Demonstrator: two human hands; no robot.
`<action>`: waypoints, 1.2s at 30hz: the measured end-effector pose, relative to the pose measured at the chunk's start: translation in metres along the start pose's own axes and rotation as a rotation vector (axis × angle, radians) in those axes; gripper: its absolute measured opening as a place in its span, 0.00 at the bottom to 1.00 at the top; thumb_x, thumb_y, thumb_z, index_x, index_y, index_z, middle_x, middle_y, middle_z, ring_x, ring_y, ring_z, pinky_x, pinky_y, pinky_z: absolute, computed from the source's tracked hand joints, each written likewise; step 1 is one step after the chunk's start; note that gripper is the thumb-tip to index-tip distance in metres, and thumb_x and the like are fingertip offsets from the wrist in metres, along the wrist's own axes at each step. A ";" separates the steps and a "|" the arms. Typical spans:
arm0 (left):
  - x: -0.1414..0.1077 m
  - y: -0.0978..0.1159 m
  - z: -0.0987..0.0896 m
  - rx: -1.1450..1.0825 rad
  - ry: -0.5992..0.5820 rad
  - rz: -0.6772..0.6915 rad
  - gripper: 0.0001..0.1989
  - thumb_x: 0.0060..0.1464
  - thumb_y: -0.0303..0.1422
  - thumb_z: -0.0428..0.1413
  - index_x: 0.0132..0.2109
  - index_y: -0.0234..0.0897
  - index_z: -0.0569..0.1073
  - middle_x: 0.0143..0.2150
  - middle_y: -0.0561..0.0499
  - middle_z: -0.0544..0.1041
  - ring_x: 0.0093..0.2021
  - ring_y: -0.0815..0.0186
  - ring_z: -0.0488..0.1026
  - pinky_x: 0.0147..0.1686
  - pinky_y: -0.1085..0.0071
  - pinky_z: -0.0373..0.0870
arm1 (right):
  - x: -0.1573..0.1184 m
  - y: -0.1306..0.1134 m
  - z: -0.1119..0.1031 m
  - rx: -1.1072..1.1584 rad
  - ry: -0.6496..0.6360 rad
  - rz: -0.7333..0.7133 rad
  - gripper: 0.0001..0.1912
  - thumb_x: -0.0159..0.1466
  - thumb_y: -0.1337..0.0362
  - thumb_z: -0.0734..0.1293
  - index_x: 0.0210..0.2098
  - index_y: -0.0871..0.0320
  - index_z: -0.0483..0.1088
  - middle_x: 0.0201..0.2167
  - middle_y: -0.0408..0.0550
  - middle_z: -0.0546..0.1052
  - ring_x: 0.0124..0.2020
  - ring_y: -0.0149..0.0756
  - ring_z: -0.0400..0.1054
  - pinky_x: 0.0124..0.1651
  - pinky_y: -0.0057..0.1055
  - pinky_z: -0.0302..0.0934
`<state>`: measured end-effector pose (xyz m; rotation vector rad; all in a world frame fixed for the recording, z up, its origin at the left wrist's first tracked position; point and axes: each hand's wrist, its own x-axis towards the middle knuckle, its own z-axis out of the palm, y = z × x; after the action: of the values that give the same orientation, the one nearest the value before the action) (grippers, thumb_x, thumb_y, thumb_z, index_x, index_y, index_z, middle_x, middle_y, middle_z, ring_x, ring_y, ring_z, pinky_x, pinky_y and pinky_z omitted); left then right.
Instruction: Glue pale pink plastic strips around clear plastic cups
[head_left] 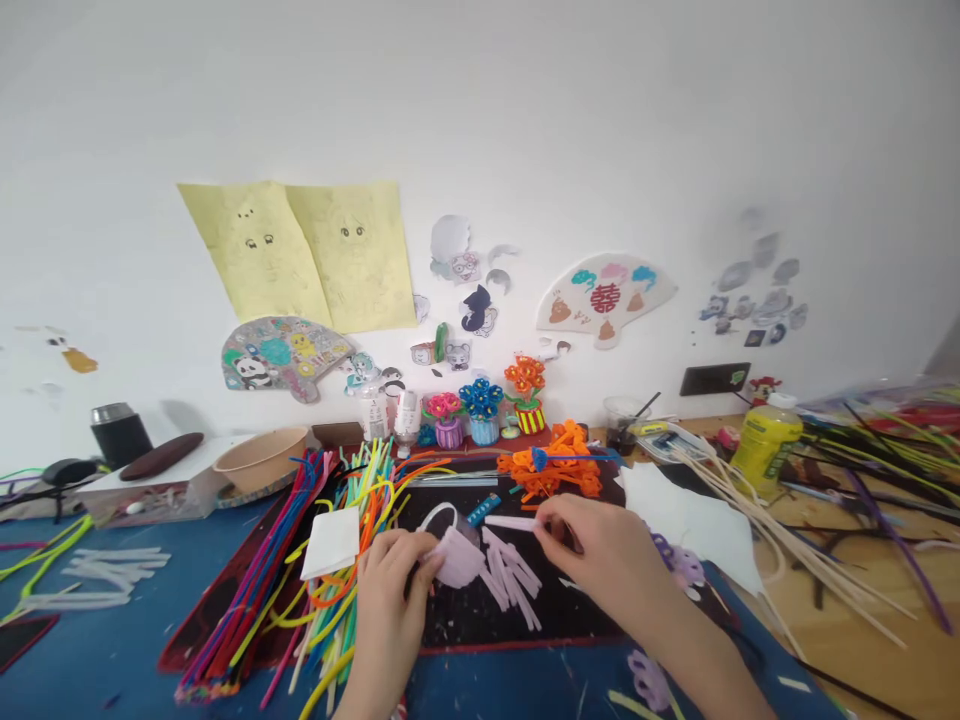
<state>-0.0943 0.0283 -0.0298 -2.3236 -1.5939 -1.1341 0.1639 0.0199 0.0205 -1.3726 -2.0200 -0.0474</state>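
Note:
My left hand [397,585] pinches the edge of a small lilac piece [459,558], which looks like a cup or basket with a pale loop above it. In my right hand [581,540], thumb and fingers grip one end of a short lilac strip [510,523] that points left toward the lilac piece. Several loose lilac strips [514,580] lie on the dark mat between my hands. Just behind the lilac piece is a small blue object [484,508].
Bundled colourful pipe cleaners [277,560] and a white pad [332,543] lie left. Behind are orange pieces [559,465] and small potted flowers [482,408]. White paper [694,520], a yellow bottle [766,445] and pale stems [795,545] lie right.

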 end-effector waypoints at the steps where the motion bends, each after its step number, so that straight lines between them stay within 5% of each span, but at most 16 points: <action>1: -0.002 -0.003 -0.001 -0.013 0.061 -0.007 0.08 0.62 0.34 0.52 0.39 0.41 0.76 0.38 0.49 0.79 0.41 0.59 0.74 0.41 0.63 0.68 | -0.001 -0.003 0.004 -0.023 0.017 -0.027 0.07 0.62 0.69 0.62 0.30 0.54 0.71 0.23 0.39 0.76 0.23 0.32 0.71 0.27 0.27 0.54; 11: -0.007 0.014 -0.011 -0.004 0.321 0.121 0.05 0.60 0.27 0.54 0.41 0.43 0.73 0.34 0.52 0.77 0.39 0.60 0.67 0.42 0.65 0.62 | -0.008 -0.013 0.016 -0.176 0.128 -0.176 0.10 0.66 0.69 0.60 0.29 0.56 0.70 0.22 0.41 0.73 0.23 0.34 0.68 0.29 0.31 0.49; 36: -0.011 0.019 -0.006 0.239 0.298 0.353 0.11 0.57 0.23 0.56 0.45 0.42 0.74 0.36 0.51 0.84 0.37 0.58 0.71 0.43 0.62 0.60 | -0.007 -0.024 0.020 -0.078 0.165 -0.253 0.17 0.72 0.65 0.55 0.32 0.55 0.70 0.24 0.42 0.74 0.24 0.36 0.69 0.30 0.32 0.51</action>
<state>-0.0831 0.0085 -0.0266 -2.0578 -1.0958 -1.0766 0.1354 0.0113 0.0096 -1.1123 -2.0571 -0.3444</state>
